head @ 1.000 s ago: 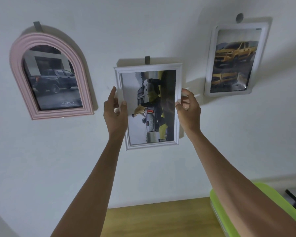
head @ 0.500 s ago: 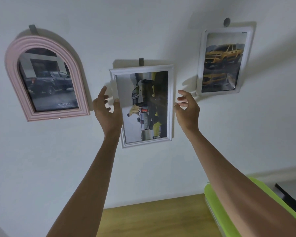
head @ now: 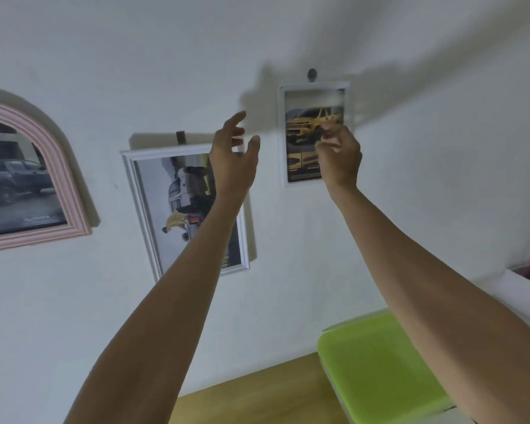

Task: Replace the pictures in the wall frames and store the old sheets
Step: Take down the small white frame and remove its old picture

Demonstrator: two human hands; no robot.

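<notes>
A pale, matt wall (head: 410, 148) fills nearly the whole view, smooth and shadowed toward the top. Low at the near edge runs a strip of wood-grain desk (head: 257, 396), and on its right part sits a flat, glossy lime-green lid (head: 377, 368) with rounded corners.

Three frames hang on the wall. At the far left is the pink arched frame (head: 58, 166), ridged in its moulding, holding a dark pickup picture. Right of it hangs the white rectangular frame (head: 141, 209) from a small grey hook, slightly tilted — its truck picture lies sideways. Further right and higher is the small white frame (head: 283, 133), thin and plain, with rounded corners, under a round peg; its sheet shows a yellow pickup.

Both bare arms reach up. The left hand (head: 230, 160) is spread and relaxed, fingers apart, holding nothing, in front of the white rectangular frame's upper right corner. The right hand (head: 340, 157) is in front of the small white frame with fingers curled inward — whether they grip it I cannot tell.
</notes>
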